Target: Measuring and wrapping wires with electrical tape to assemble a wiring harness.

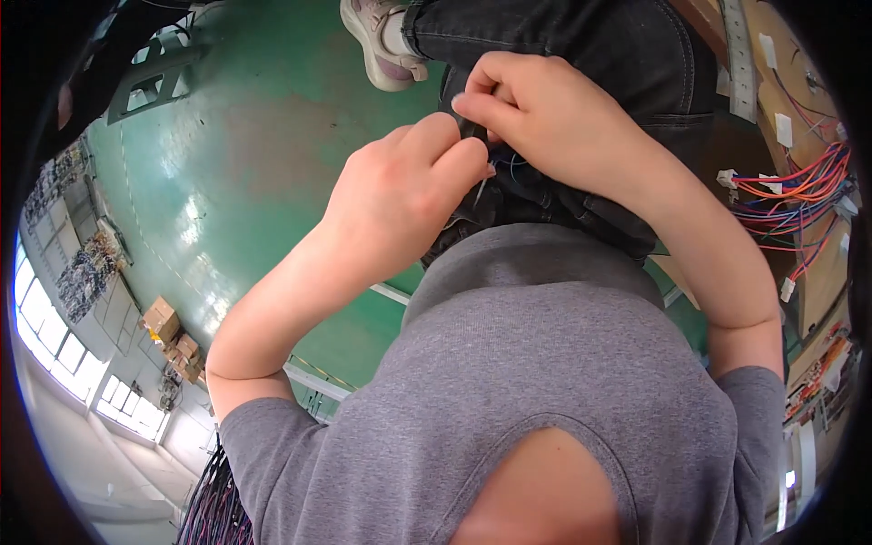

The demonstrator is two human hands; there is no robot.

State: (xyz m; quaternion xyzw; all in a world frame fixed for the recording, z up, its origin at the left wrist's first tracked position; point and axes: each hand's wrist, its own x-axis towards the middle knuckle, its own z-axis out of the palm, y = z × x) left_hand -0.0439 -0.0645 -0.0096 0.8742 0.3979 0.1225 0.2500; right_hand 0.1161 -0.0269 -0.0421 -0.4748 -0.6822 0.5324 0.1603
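My left hand (400, 182) is closed in a fist-like grip above my lap. A thin, pale, pointed piece (481, 189) sticks out below its fingers; its kind does not show. Close beside it, my right hand (554, 113) is bent with thumb and fingers pinched together. Whatever lies in that pinch is mostly hidden and dark against the black trousers (563, 27). A fine bluish wire (514, 165) curves just below the right hand, and I cannot tell which hand it runs to.
At the right, a wooden board (804, 263) carries bundles of red, orange and blue wires (799, 191) with white connectors. A metal ruler (740, 64) lies along its far edge. Cardboard boxes (163, 318) stand far left on the green floor (245, 154). Dark wires (216, 504) hang at lower left.
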